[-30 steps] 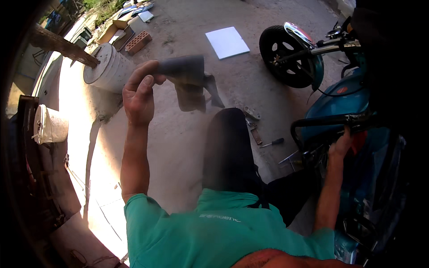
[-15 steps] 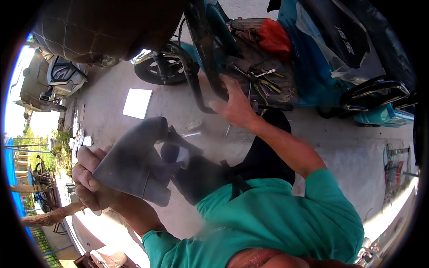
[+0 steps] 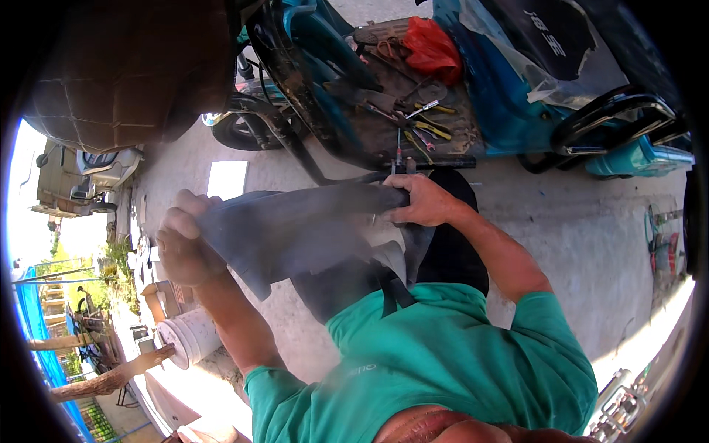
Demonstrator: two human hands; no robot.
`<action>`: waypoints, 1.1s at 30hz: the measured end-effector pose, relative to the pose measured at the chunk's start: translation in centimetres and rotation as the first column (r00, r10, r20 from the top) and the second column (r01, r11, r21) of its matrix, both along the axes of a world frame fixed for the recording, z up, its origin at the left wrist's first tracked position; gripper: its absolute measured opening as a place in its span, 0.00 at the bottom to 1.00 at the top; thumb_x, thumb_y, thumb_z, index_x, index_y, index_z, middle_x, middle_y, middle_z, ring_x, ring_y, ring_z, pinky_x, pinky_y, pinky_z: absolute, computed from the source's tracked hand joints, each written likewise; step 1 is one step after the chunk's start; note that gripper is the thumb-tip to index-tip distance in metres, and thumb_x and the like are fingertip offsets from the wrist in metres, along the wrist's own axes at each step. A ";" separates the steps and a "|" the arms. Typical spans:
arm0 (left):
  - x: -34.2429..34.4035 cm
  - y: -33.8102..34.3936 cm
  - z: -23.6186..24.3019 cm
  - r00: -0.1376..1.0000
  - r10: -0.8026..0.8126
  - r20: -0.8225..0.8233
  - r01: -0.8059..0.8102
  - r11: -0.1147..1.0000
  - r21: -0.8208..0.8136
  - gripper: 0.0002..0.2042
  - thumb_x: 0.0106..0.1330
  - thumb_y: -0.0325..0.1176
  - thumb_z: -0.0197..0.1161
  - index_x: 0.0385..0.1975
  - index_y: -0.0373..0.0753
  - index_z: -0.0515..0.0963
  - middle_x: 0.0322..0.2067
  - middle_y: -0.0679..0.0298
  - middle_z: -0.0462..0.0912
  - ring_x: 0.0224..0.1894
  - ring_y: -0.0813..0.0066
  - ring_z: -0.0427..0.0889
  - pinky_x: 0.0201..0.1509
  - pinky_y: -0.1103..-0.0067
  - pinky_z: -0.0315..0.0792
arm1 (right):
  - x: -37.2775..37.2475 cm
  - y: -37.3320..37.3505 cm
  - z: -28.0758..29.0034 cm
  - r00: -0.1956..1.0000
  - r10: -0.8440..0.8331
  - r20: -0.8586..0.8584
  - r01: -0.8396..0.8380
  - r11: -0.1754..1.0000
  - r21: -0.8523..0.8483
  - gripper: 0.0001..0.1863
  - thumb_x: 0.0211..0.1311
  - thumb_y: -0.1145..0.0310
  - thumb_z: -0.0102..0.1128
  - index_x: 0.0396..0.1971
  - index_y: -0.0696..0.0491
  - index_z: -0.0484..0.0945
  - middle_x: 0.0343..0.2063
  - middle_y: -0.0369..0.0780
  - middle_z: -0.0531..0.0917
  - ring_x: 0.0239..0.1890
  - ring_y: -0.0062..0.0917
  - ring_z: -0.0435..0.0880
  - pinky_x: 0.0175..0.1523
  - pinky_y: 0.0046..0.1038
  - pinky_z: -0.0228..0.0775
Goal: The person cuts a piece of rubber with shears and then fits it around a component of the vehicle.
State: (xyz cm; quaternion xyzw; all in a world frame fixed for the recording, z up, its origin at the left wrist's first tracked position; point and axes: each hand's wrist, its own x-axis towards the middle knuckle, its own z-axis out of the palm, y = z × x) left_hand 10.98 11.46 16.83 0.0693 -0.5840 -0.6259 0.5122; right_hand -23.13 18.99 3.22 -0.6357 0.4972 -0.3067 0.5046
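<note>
Left grip (image 3: 188, 240) is clamped on the panel's (image 3: 295, 229) left end, right grip (image 3: 422, 199) on its right; exact finger seating on the left can't be told (blur). Panel is held between both, near the scooter's (image 3: 506, 103) bar (image 3: 301, 151). Could be scuffed on the bar if swung outward, or dropped if one end slips. Tools (image 3: 432, 125) could be knocked off the deck (image 3: 464, 122) by a stray panel end.

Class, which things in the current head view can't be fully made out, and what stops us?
In the head view:
Dark curved part: far side, hidden by its near face; surface detail, blurred.
White panel: lower end, behind left hand and part.
Front wheel: partly behind a black bar.
Brown quilted object: top, cut off by the upper edge.
</note>
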 end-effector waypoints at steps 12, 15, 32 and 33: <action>3.7 2.8 -5.5 0.883 0.173 0.435 -0.098 0.977 -0.190 0.23 0.60 0.50 0.61 0.20 0.31 0.79 0.30 0.52 0.81 0.35 0.65 0.77 0.39 0.73 0.68 | -2.6 -2.6 -0.1 0.889 -0.429 0.158 0.419 0.625 -0.659 0.15 0.46 0.84 0.67 0.35 0.55 0.76 0.54 0.45 0.78 0.53 0.36 0.80 0.55 0.31 0.72; 0.5 4.2 -6.3 0.745 0.138 0.653 -0.072 0.989 -0.128 0.16 0.60 0.41 0.64 0.30 0.31 0.82 0.30 0.55 0.83 0.35 0.64 0.81 0.40 0.75 0.73 | -2.1 -3.5 1.5 0.879 -0.389 0.276 0.454 0.508 -0.732 0.16 0.45 0.84 0.69 0.33 0.54 0.76 0.55 0.46 0.77 0.53 0.35 0.80 0.55 0.30 0.72; -11.7 3.5 -10.9 0.984 -0.001 0.178 -0.099 0.828 0.552 0.23 0.66 0.33 0.62 0.59 0.32 0.70 0.50 0.54 0.79 0.52 0.66 0.80 0.60 0.72 0.72 | 4.8 -2.0 2.8 0.996 -0.091 0.000 0.060 0.650 -0.757 0.35 0.43 0.81 0.69 0.57 0.50 0.71 0.59 0.46 0.74 0.61 0.40 0.73 0.65 0.35 0.65; -11.5 3.5 -11.5 0.987 0.027 0.161 -0.112 0.829 0.547 0.23 0.64 0.30 0.62 0.59 0.32 0.69 0.51 0.54 0.79 0.53 0.66 0.80 0.60 0.72 0.73 | 4.8 -1.5 2.8 0.991 -0.137 -0.001 0.090 0.658 -0.747 0.36 0.42 0.81 0.69 0.58 0.50 0.71 0.59 0.46 0.74 0.62 0.40 0.73 0.65 0.36 0.65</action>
